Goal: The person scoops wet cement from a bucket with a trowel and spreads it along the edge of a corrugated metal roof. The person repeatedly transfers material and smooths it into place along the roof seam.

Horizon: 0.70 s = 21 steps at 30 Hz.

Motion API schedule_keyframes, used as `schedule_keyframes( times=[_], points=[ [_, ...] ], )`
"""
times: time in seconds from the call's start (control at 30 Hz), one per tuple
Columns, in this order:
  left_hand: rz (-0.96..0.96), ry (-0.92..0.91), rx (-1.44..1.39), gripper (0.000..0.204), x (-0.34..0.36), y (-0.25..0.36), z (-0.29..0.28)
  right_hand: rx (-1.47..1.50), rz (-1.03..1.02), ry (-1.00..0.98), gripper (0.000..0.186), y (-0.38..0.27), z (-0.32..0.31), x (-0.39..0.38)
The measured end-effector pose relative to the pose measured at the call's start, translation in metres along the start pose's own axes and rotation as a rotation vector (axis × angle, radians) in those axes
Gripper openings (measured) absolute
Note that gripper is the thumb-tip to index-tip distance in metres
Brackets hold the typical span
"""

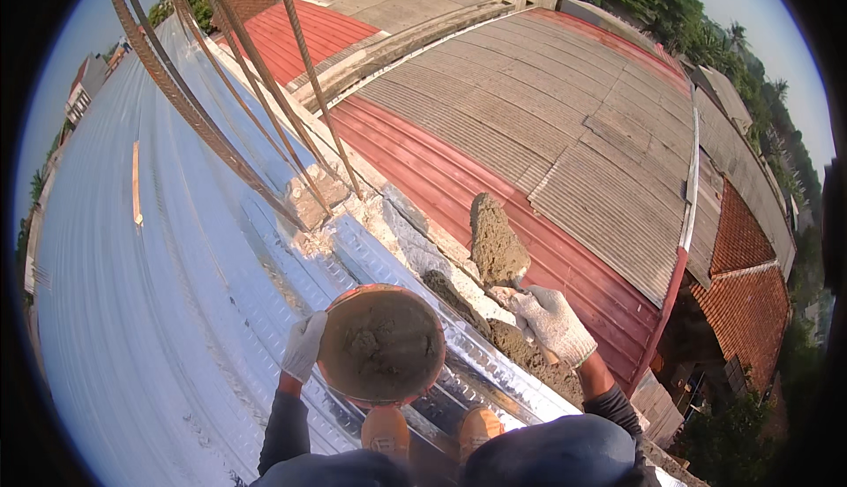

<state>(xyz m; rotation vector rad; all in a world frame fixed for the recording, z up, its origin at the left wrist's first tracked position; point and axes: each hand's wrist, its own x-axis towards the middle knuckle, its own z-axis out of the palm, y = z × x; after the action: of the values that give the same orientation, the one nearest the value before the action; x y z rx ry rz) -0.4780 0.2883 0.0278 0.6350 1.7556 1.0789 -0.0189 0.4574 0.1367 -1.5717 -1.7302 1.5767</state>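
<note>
My left hand (303, 346), in a white knit glove, is closed on the left rim of a round orange-edged bucket (441, 346). Grey wet mortar (384, 350) lies inside it, lumpy in the middle. In a matching glove, my right hand (558, 324) grips a trowel (521, 275) by its handle. A thick heap of mortar (496, 240) covers the trowel's blade, which points away from me over the wall's outer side. Below that hand, rough mortar (529, 356) runs along the top of a narrow wall (410, 244).
Blue corrugated metal roofing (159, 310) spreads to the left, with a thin wood strip (137, 183) on it. Tall bent rebar rods (221, 37) rise from the wall ahead. Beyond the wall's right edge lies a lower red metal roof (423, 165). My orange shoes (386, 434) stand beside the bucket.
</note>
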Motion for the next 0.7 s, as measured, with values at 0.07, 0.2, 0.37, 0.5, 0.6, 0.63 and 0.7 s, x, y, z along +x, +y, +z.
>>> schedule_keyframes(
  times=[0.07,0.2,0.37,0.5,0.6,0.63,0.7],
  points=[
    [0.04,-0.007,-0.017,0.047,-0.006,-0.002,-0.004,0.092,-0.037,0.006,0.035,-0.01,0.012,0.011],
    [0.019,-0.017,-0.039,0.047,-0.001,-0.009,-0.004,0.022,-0.092,0.049,0.038,-0.013,0.018,0.036],
    [0.024,0.006,-0.023,0.048,-0.006,-0.004,-0.007,0.123,-0.073,0.02,0.038,-0.013,0.034,0.055],
    [0.021,-0.015,-0.087,0.048,0.001,0.006,0.014,0.114,-0.046,0.021,0.035,-0.03,0.015,0.054],
    [-0.006,-0.033,-0.083,0.047,-0.003,-0.014,-0.002,0.121,-0.017,0.03,0.033,-0.024,0.037,0.063],
    [-0.01,-0.043,-0.083,0.046,-0.004,-0.016,-0.002,0.061,-0.079,0.054,0.032,-0.015,0.037,0.068],
    [0.007,-0.016,-0.088,0.046,-0.018,-0.019,-0.001,-0.109,-0.19,0.147,0.034,0.005,0.053,0.084]
  ],
)
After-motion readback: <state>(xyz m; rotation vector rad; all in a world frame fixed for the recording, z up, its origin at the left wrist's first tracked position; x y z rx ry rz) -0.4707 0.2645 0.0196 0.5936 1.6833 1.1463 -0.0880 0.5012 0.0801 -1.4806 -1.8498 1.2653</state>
